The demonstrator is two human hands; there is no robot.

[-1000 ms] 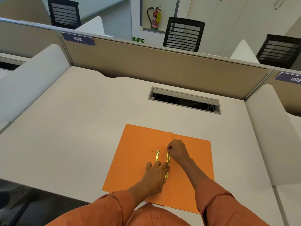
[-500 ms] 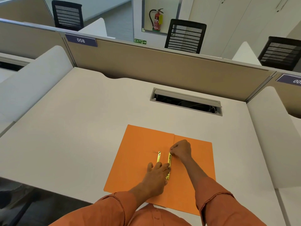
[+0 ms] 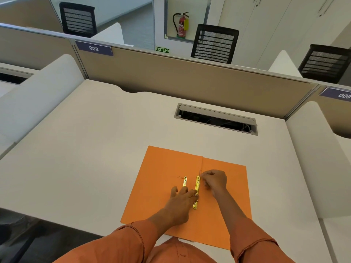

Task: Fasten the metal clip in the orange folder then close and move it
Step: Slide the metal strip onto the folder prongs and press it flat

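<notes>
The counter [image 3: 95,149] is a pale, broad surface walled by a tan partition [image 3: 190,78] at the far side and white dividers at either flank. Set into it toward the back is a cable slot [image 3: 216,120] with its lid tipped up; inside, in the dark, a few loose cables show. The orange folder [image 3: 161,177] lies open and flat on the near part of the counter, both leaves spread, a crease running down the middle, its near edge reaching the counter's front edge. Just beside the crease, on the left leaf, lie two slim gold metal strips, parallel and lengthwise: the longer one, the metal clip [image 3: 197,186], sits nearest the crease, and a shorter strip [image 3: 184,181] lies just left of it, with fine thin prongs sticking out at its far end. The left hand [image 3: 180,204] lies flat, fingers spread and pressing on the near half of the clip, its grip open. The right hand [image 3: 215,180] is curled, fingertips pinched on the far end of the clip.
</notes>
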